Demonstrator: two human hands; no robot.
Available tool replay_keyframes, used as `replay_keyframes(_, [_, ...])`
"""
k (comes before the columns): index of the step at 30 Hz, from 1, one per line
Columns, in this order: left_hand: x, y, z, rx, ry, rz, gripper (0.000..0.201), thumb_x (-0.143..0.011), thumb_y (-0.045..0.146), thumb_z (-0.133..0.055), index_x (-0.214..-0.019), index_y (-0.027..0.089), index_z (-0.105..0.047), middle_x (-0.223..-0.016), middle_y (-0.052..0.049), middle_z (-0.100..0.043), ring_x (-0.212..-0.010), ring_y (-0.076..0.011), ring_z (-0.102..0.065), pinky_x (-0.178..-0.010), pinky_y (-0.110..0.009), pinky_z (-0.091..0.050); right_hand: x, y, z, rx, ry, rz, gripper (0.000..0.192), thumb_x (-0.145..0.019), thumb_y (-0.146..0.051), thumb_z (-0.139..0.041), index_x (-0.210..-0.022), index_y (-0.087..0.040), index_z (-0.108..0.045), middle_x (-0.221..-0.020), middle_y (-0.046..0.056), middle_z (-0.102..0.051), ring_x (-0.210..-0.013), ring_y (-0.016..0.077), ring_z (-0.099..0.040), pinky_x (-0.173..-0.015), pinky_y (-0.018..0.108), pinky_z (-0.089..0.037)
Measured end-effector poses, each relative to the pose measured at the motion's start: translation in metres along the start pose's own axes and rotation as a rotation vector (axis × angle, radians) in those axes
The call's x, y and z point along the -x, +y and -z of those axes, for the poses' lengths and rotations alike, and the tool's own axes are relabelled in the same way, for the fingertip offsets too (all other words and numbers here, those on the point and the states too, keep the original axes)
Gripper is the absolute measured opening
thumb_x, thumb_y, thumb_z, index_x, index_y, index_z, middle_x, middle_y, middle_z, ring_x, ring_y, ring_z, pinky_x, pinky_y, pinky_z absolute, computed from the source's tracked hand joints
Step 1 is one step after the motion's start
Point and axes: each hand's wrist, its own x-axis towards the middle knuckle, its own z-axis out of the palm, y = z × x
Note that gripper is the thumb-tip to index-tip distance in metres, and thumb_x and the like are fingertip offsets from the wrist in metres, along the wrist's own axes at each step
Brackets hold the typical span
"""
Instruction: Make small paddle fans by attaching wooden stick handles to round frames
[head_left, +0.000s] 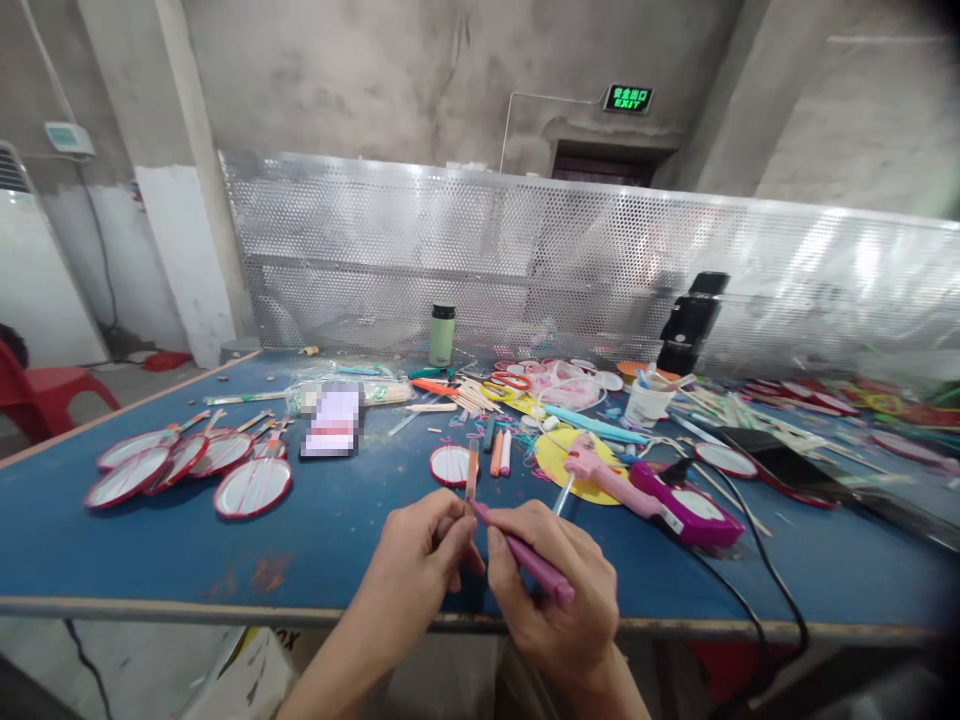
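Snugly, left grip (pixel 424 545) pinching flat wooden stick (pixel 472 470), right grip (pixel 559 580) clamping slim purple marker (pixel 538 568)

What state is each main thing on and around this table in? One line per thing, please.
Left hand: closed on the stick.
Right hand: closed on the purple marker.
Stick: partly coloured orange.
Green bottle: upright, lid on.
White cup: upright, holding things.
Glue gun: lying down; power unclear.
Exit sign: lit green.
Phone: screen lit.
Round paddles at left: lying overlapped.
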Motion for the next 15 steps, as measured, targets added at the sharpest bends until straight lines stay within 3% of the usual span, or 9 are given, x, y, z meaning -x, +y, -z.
replay_keyframes(15, [0.0011,0.0005,0.0000,-0.002,-0.006,0.005,0.031,-0.094,0.039,-0.049,-0.071,0.019,-0.054,-0.056,0.004,-0.057,-0.050,-0.0106,-0.048,-0.052,-0.021,-0.034,0.0008,-0.0002,-0.0001,-0.003,0.038,0.008,0.018,-0.084,-0.005,-0.058,-0.095,-0.017,-0.066,-0.073,0.003,-0.069,-0.061,0.0130,-0.062,-0.059,0.025,-0.050])
